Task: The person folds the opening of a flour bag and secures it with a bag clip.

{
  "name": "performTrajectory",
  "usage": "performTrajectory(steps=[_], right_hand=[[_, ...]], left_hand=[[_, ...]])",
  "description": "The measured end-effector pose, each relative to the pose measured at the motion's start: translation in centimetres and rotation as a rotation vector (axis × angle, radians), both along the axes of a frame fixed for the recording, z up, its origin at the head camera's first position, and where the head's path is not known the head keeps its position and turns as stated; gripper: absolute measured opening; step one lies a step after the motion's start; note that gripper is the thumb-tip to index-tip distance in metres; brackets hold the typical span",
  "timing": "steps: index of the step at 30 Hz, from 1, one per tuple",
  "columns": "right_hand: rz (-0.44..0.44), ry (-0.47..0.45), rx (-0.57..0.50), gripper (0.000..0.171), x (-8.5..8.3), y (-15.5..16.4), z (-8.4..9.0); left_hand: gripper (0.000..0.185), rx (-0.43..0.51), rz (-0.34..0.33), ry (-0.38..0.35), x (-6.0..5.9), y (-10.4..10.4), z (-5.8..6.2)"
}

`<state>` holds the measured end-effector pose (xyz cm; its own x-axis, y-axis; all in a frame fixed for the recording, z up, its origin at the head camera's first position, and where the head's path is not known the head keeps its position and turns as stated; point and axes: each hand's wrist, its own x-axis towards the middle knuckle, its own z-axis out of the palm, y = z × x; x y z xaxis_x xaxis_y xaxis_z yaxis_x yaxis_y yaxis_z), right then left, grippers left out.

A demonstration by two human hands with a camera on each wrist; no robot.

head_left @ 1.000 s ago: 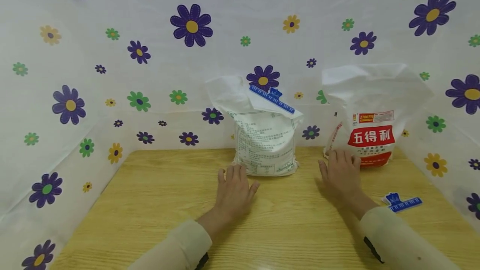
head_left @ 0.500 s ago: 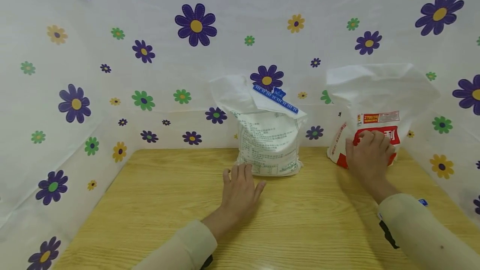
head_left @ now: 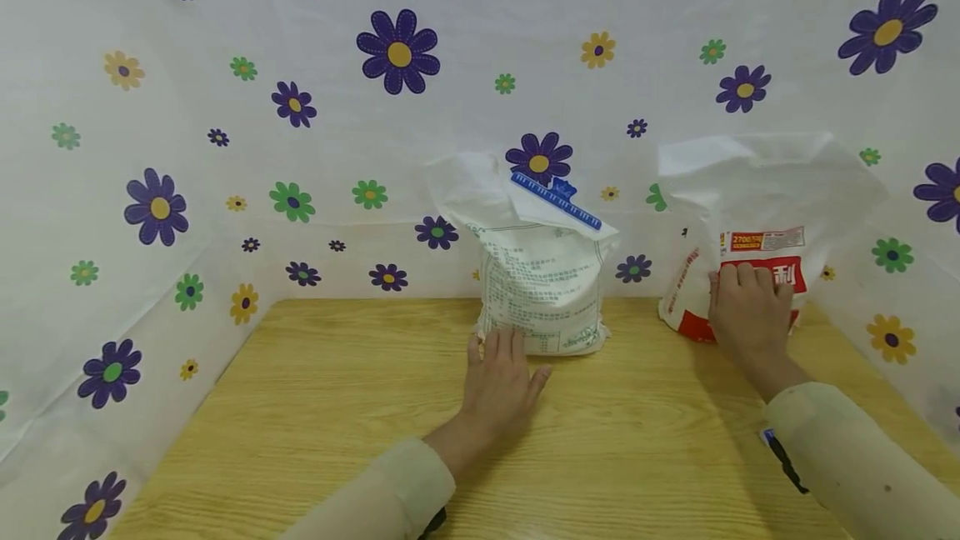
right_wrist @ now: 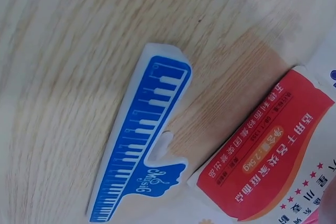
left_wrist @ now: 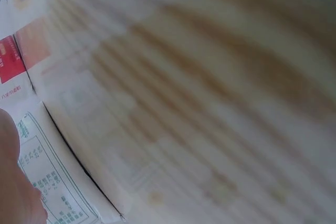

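A flour bag point(head_left: 540, 273) with green print stands at the middle back, its top folded over under a blue bag clip point(head_left: 557, 201) with a piano-key pattern. My left hand point(head_left: 501, 386) lies palm down at its base, fingertips overlapping the lower front. To the right is another flour bag point(head_left: 772, 182), red-labelled, its loose white top standing up unclipped. My right hand point(head_left: 752, 319) is up against its front, fingers over the red label. In the right wrist view a second blue clip point(right_wrist: 139, 140) lies on the table beside this bag; my sleeve mostly hides it in the head view.
Both bags stand on a wooden table point(head_left: 337, 415), near its back edge. A white cloth point(head_left: 360, 123) printed with flowers hangs behind the table and along both sides.
My right hand has moved right and up, from the red-labelled bag's lower left corner to its front. The right sleeve now covers most of the loose clip. My left hand barely moves.
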<state>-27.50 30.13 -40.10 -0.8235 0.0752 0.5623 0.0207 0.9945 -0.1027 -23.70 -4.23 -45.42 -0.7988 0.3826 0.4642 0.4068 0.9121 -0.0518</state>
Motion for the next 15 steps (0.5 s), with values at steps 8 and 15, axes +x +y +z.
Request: performTrajectory(steps=[8,15], right_hand=[[0.088,0.053,-0.004,0.021,-0.36,0.33,-0.17],[0.082,0.008,0.044,0.023,-0.27,0.23,-0.21]], left_hand=[[0.056,-0.009,-0.025,0.054,-0.19,0.22,-0.57],[0.054,-0.013,-0.044,0.108,-0.55,0.09,-0.67]])
